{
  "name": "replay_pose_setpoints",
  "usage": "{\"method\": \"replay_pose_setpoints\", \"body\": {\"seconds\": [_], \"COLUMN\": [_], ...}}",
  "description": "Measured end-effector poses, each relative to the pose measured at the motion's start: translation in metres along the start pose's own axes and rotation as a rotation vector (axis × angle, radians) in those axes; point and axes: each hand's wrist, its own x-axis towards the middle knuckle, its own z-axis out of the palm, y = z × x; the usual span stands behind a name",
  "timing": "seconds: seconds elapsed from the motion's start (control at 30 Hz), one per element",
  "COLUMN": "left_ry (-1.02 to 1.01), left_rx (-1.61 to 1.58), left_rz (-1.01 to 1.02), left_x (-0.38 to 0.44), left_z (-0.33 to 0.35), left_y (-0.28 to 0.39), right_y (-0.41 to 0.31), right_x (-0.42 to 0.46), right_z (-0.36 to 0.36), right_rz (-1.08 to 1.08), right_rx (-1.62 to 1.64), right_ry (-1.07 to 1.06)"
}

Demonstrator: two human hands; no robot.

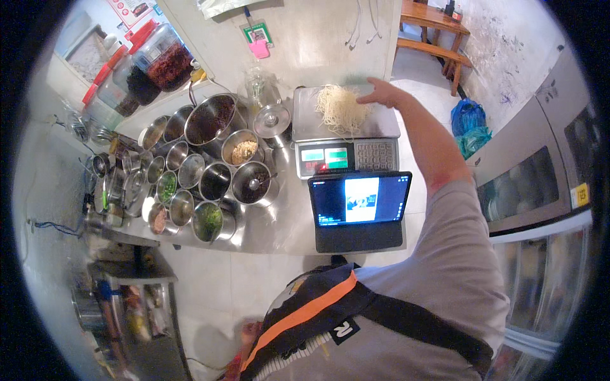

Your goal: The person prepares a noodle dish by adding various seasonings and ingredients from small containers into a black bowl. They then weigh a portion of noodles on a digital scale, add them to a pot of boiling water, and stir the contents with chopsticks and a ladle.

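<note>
My right hand (388, 95) is stretched out over the steel platform of a digital weighing scale (383, 126). Its fingers are spread and nothing is in them. A loose heap of pale noodles (342, 109) lies on the platform, just left of my fingertips, with some strands hanging over the front edge. Whether a finger touches the noodles is hard to tell. Green displays glow on the scale's front beside its keypad (375, 155). Low by my apron, what seems to be part of my left hand (251, 331) shows, blurred and mostly hidden.
A lit tablet (360, 200) in a folding case stands before the scale. Left of it, several steel pots hold chopped greens (208, 221), chopped nuts (244, 152) and dark sauce (214, 116). A lidded pot (271, 121) adjoins the scale. Red-lidded jars (167, 62) line the back left.
</note>
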Motion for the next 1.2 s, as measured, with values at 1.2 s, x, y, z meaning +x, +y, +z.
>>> {"method": "replay_pose_setpoints", "body": {"seconds": [1.2], "left_ry": [0.824], "left_rx": [-1.422], "left_rz": [-0.453], "left_x": [-0.551], "left_z": [0.299], "left_y": [-0.124], "right_y": [-0.280], "right_x": [-0.867], "right_z": [0.497], "right_rz": [-1.544], "right_rx": [-0.423], "right_ry": [-1.813]}}
